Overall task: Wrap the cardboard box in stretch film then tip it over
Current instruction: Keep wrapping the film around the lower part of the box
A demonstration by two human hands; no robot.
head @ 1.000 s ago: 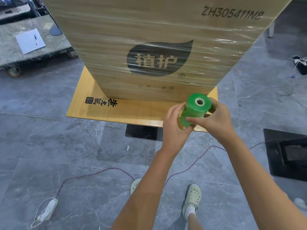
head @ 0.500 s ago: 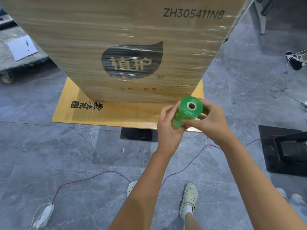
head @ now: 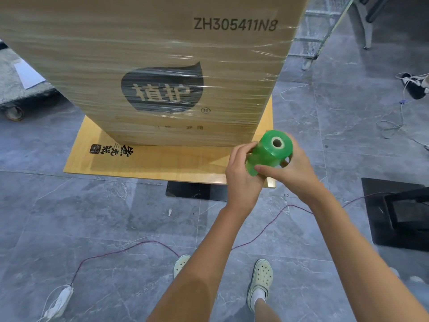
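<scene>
A tall cardboard box (head: 151,66) with a dark leaf logo stands upright on a flat yellow board (head: 153,163); clear stretch film bands cover its front face. In front of the box's lower right corner I hold a green stretch film roll (head: 269,154), core end facing up. My left hand (head: 241,177) grips the roll's lower end from the left. My right hand (head: 292,170) holds the roll from the right, thumb across its side. No film strand between roll and box is discernible.
Grey tiled floor all around. A red cable (head: 130,249) runs across the floor to a white power strip (head: 58,303). A black base (head: 399,212) sits at right, a wheeled cart (head: 16,96) at left, wire racks (head: 320,26) behind. My feet in pale clogs (head: 260,280) stand below.
The view shifted rightward along the box's front, so the box now sits further left. Both hands kept their hold on the green roll near the box's lower right corner.
</scene>
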